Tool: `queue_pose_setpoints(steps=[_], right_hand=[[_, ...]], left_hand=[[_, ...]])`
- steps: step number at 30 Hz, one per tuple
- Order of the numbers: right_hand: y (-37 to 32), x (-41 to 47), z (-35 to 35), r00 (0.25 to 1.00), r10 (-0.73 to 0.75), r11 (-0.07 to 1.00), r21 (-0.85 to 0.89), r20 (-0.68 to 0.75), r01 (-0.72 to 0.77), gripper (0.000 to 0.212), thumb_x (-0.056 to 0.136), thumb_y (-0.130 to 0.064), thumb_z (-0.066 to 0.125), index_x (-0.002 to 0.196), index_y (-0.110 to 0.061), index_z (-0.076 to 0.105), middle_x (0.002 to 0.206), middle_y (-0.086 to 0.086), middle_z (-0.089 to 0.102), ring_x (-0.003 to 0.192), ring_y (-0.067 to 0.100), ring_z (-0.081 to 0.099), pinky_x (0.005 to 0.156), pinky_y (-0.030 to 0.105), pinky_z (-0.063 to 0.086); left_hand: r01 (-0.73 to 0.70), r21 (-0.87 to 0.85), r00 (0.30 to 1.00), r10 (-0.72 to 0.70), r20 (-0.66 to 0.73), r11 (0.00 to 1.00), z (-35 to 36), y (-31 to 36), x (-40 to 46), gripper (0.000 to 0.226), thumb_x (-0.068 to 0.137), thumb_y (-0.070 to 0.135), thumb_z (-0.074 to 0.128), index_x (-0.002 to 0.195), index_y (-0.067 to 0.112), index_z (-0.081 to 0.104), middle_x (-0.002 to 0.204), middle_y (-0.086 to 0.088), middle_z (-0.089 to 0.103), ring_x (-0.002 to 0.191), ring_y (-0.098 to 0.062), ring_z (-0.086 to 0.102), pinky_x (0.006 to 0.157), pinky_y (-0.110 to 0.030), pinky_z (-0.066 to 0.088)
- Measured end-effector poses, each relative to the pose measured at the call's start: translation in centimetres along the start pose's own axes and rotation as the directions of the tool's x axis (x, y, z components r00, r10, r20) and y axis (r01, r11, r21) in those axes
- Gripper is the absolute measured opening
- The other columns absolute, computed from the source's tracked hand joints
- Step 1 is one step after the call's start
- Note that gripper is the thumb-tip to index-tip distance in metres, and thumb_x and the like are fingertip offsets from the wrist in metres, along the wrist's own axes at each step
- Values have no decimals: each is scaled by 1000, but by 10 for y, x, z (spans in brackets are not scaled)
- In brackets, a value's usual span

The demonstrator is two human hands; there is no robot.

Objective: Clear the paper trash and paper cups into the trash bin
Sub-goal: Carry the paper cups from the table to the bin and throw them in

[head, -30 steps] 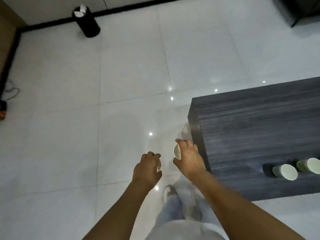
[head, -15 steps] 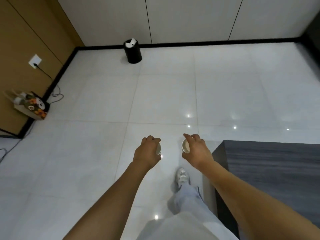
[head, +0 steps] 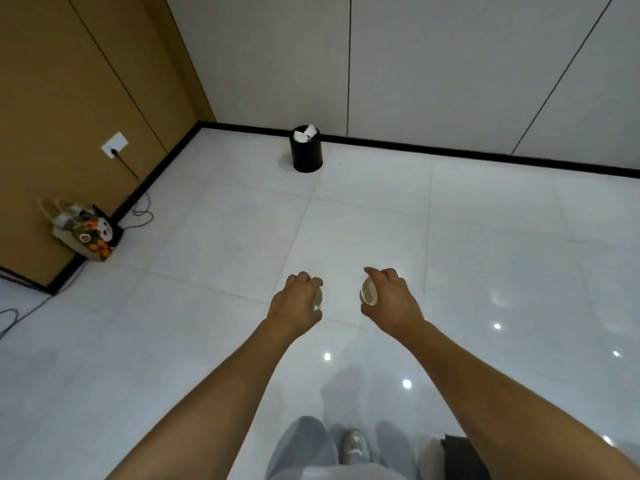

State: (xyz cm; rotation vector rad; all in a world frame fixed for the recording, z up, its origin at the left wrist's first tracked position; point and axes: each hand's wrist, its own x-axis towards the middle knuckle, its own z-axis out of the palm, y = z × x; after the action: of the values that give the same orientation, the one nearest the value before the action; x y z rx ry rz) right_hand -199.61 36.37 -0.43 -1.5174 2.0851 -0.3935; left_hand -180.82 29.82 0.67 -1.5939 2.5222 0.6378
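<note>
Fingers of right hand [head: 389, 301] curled round a paper cup [head: 369, 292], open mouth turned toward the left hand, rim and pale inside showing. Fingers of left hand [head: 298, 303] curled round a second paper cup [head: 318, 299]; only a sliver of rim visible past the knuckles. Both held out in front at about the same height, near each other, not touching, above white floor tiles [head: 221, 244].

Farther out: black trash bin [head: 306, 150] upright on the floor against the black baseboard, well apart from both hands, crumpled white paper [head: 304, 134] sticking up past its rim. Open tile between hands and bin.

Left side: patterned bag [head: 85, 230] against the brown wall panel, wall socket [head: 114, 145] above with a plugged cable [head: 140, 206] looping on the floor. Bottom edge: grey trouser leg, one shoe [head: 354, 445], dark table corner [head: 460, 457].
</note>
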Motion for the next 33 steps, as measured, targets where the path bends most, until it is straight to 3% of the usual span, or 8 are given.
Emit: queue_pose_setpoints(steps=[5,16,25,33], right_hand=[[-13,106,-10,998,-29,999,-20,57,30,73,83,-25,66,147,-24,31,137,3,39,122,24,42,93,36,47],[-80,370,-54,999,-19,1000,-19,35,20,74,84,-24,66,148,-26,29,138,2,38,124,24,40,90,36,49],[-81,564,-99,999,-1,1000,13,34,1,74,83,-24,67,148,-26,30,138,2,38,124,24,41,92,36,48],[-81,757,-164,997,-46,999,-13,57,47,75,84,-24,68,148,-25,30,139,4,38,124,24,41,95,36,48]], left_hand=[[35,-43,999,-35,-3,998,-26,-22,99,54,84,26,63,134,24,43,131,4,43,124,-17,35,83,-34,45],[78,-42,996,-76,34,996,-126,-94,345,55,84,22,62,134,25,42,131,5,43,126,-16,33,80,-31,45],[56,-28,998,-55,35,998,-188,-100,543,56,84,23,62,136,25,41,133,5,42,128,-17,32,86,-35,48],[131,-45,991,-130,5,990,-252,-100,718,58,84,24,64,137,24,40,135,3,41,128,-18,34,91,-38,49]])
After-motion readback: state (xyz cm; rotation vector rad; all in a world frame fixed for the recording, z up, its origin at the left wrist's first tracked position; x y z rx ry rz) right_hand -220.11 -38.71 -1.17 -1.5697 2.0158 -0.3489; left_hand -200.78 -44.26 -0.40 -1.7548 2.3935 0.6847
